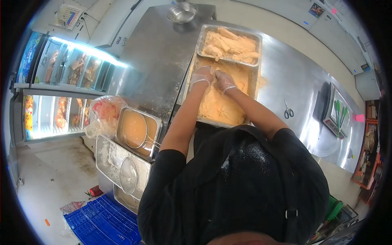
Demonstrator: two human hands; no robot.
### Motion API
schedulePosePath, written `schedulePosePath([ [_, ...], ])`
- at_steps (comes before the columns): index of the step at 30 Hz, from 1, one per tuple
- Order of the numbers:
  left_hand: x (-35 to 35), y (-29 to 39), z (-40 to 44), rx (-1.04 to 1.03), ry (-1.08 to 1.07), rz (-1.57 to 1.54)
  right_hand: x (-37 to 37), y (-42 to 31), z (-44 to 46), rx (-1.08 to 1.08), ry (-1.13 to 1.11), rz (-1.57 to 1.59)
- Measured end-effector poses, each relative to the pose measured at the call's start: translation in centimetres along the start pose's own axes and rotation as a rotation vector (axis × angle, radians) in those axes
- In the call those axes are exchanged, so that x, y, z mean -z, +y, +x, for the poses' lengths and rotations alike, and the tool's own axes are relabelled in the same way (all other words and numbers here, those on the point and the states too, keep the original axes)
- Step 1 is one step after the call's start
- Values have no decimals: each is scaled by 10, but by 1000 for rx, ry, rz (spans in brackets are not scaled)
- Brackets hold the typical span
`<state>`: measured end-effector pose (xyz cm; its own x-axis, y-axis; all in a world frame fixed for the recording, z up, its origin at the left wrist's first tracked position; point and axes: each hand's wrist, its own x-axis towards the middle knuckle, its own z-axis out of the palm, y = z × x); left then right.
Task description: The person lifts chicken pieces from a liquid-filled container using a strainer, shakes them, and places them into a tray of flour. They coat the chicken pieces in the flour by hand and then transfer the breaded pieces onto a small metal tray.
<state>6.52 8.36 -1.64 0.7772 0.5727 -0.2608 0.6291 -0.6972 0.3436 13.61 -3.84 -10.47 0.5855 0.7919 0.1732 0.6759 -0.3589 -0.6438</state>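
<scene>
Both my hands wear clear plastic gloves and work close together over a deep metal tray (254,92) of orange-tinted breading flour (220,107). My left hand (202,74) is closed, its fingers curled toward the right hand. Beside it, my right hand (224,81) is also closed, the fingertips meeting near the left hand's. Whatever lies between the fingers is coated in flour or hidden, so I cannot name it. Just beyond the hands, a smaller metal tray (200,50) rests over the far end of the flour tray, piled with flour-coated pieces of meat (230,44).
At left stand a pan of orange batter (133,127) with a wire strainer, a floury pan (107,152) with a sieve (129,175), and a plastic bag (107,112). Scissors (288,109) and a scale (335,116) lie right. A steel bowl (182,13) sits at the back.
</scene>
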Motion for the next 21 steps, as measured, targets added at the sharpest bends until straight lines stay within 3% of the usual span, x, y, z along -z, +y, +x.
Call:
schedulePosePath([
  [3,5,9,6,-20,-29,69,-1,-6,0,-188,-101,-159],
  [7,7,5,6,-128,34,167,16,-17,-6,-265,-158,-170],
  [10,6,-16,5,-282,176,130,38,-3,-10,-185,-319,-289],
  [12,17,-12,-8,-119,214,-212,66,1,-23,103,-325,-471],
  [13,19,-8,-16,-122,213,-214,79,-2,-25,101,-324,-474],
  [15,20,-4,-35,-81,257,-204,104,-16,-31,-105,-253,-452],
  [16,13,7,-48,-78,255,-205,92,-19,-34,-104,-256,-452],
  [18,-7,36,-69,-187,144,-93,61,-32,-39,-169,-32,-447],
  [21,-30,26,-62,-15,135,-239,83,-40,-44,-350,-168,-246],
])
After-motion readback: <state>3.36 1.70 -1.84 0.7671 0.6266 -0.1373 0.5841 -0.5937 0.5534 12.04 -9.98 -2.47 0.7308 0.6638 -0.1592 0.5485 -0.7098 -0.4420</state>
